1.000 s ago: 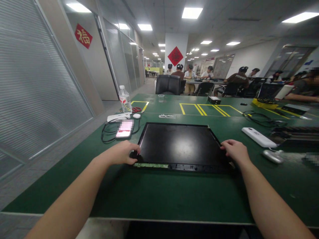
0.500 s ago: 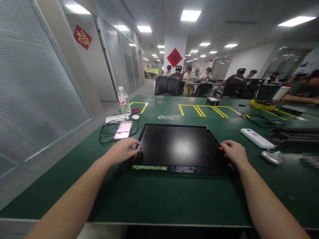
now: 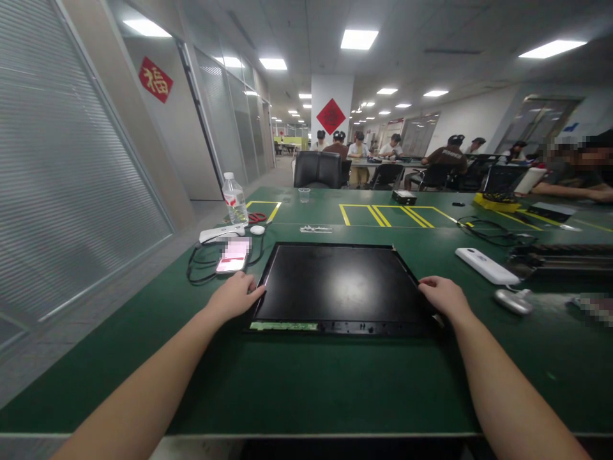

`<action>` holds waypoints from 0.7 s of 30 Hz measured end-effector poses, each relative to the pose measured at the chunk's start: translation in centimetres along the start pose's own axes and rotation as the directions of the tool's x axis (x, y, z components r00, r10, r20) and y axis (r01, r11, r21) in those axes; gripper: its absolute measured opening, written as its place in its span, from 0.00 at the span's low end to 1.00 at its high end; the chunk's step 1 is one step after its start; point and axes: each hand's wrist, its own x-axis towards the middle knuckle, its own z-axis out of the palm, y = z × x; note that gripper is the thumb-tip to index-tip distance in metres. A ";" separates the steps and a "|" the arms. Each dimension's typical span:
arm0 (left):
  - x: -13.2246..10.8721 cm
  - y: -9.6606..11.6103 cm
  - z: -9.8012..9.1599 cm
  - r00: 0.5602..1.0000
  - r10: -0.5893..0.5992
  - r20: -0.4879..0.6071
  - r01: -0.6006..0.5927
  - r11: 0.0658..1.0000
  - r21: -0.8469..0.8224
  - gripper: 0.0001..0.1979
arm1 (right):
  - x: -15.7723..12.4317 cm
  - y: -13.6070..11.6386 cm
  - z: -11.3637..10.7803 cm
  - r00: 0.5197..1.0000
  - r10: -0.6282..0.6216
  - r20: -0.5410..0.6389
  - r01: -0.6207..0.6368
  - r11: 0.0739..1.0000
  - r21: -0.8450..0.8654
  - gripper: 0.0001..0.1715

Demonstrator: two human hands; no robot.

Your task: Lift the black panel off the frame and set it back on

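A black flat display panel lies face up on the green table. Along its near edge a green strip of circuit board is exposed at the left. My left hand holds the panel's left edge, thumb on the frame and the other fingers curled at its side. At the opposite edge, my right hand grips the frame, its fingertips partly hidden. Close to my left hand lies a lit phone; a silver computer mouse sits to the right of my right hand.
Beyond the panel are a small metal tool, a clear cup and yellow tape lines. A water bottle, red-handled scissors and black cable stand at left. A white power bank lies at right. Several people sit farther back.
My left hand's fingers have drawn from the panel's surface to its left side, with the thumb still on the edge. My right fingers have closed in at the right edge. The view has shifted slightly.
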 end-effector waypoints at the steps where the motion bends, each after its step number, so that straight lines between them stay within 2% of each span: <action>1: 0.0 0.2 0.0 1.000 0.001 0.007 -0.001 1.000 0.017 0.22 | 0.0 0.0 0.1 1.000 0.004 0.012 -0.004 1.000 -0.011 0.16; 6: 0.3 0.5 0.3 0.999 0.016 0.031 -0.018 0.998 0.063 0.18 | 0.0 -0.1 0.4 0.999 -0.006 0.036 0.009 0.997 -0.073 0.20; 10: 0.7 0.4 0.5 0.997 0.071 0.031 -0.072 0.997 0.037 0.18 | -0.1 -0.1 0.4 0.999 -0.019 0.030 0.022 0.994 -0.109 0.20; 16: 0.6 0.1 0.1 0.996 0.088 0.009 -0.088 0.996 -0.018 0.14 | 0.0 0.0 0.6 0.999 -0.036 0.014 0.037 0.995 -0.093 0.18; 21: 0.1 0.3 -0.4 0.995 0.043 -0.090 -0.062 0.973 -0.222 0.12 | 0.1 0.1 0.6 0.999 0.012 0.038 -0.008 0.995 -0.101 0.20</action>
